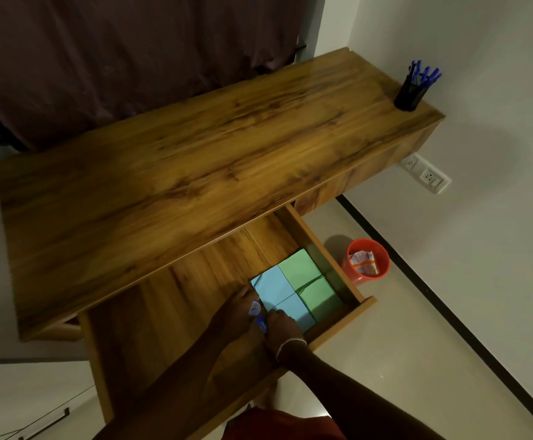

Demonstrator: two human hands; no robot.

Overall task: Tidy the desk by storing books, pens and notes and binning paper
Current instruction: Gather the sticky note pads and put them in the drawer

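Down in the open drawer (192, 300), left grip (240, 310) and right grip (282, 326) against the blue notes (271, 285), their hold indiscernible.

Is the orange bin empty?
No, crumpled paper shows inside the orange bin.

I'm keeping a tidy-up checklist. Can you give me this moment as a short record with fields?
desk: wooden top; pen holder with blue pens at its far right corner
drawer: open
notes: two blue pads and two green pads, in a square block in the drawer's front right corner
left hand: at the blue pads' left edge
right hand: at the nearer blue pad
between hands: small blue and white item; grip unclear
bin: orange, on the floor right of the drawer, paper inside
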